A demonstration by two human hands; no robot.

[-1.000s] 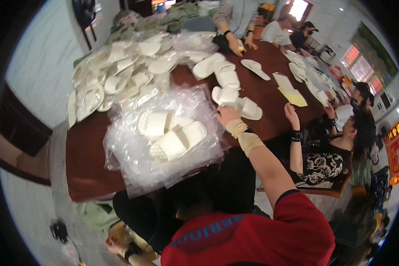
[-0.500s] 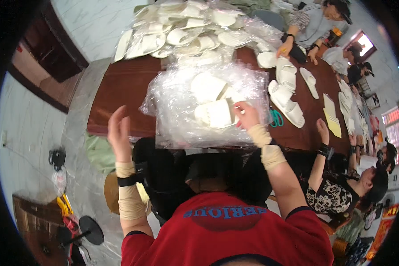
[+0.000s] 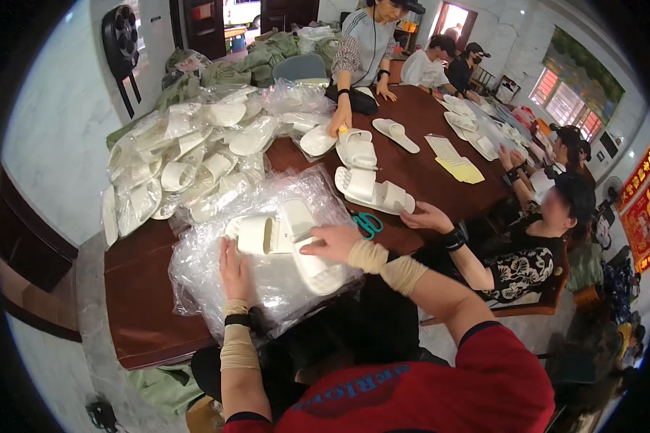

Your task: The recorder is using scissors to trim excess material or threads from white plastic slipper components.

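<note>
Two white slippers lie on a stack of clear plastic bags in front of me. The left slipper points sideways, its strap facing up. Across its right end lies the right slipper, running from far to near. My right hand is closed over the middle of that right slipper, fingers bent onto it and partly hiding it. Beside the near left end of the left slipper, my left hand rests with straight fingers, touching its edge.
A heap of bagged white slippers covers the far left of the brown table. Teal-handled scissors lie right of the bags. Loose slippers sit beyond, touched by a co-worker's hand. Another co-worker's hand reaches in from behind.
My left hand has come from the raised position at the left to the slippers. One slipper has been turned crosswise under my right hand. The view has swung to the right.
</note>
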